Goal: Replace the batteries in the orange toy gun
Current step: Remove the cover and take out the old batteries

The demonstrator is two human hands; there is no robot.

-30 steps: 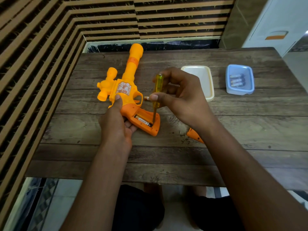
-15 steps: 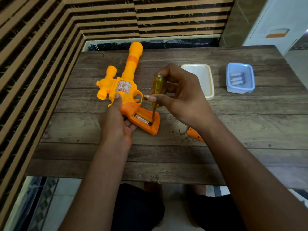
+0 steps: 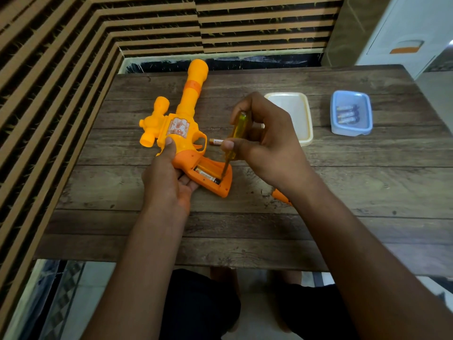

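1. Versus half a second ago: both hands, the tool and the gun sit almost as before, and the tip is still in the compartment
2. Right hand (image 3: pixel 269 143): fingers and thumb curled round the yellow handle of the screwdriver (image 3: pixel 236 128). The shaft slants down and left, with its tip at the near end of the battery (image 3: pixel 206 175) seated in the open battery compartment (image 3: pixel 208 171)
3. Left hand (image 3: pixel 166 177): clasps the orange toy gun (image 3: pixel 186 114) at its grip, thumb on the yellow body, fingers underneath
4. The gun lies on the wooden table (image 3: pixel 343 180), muzzle pointing away
5. A loose battery (image 3: pixel 215 141) lies just beside the trigger guard
6. An orange piece (image 3: pixel 282 196) shows under the right wrist
7. Farther right: a cream lid (image 3: pixel 294 111), then a blue container (image 3: pixel 334 123) holding spare batteries (image 3: pixel 346 114)
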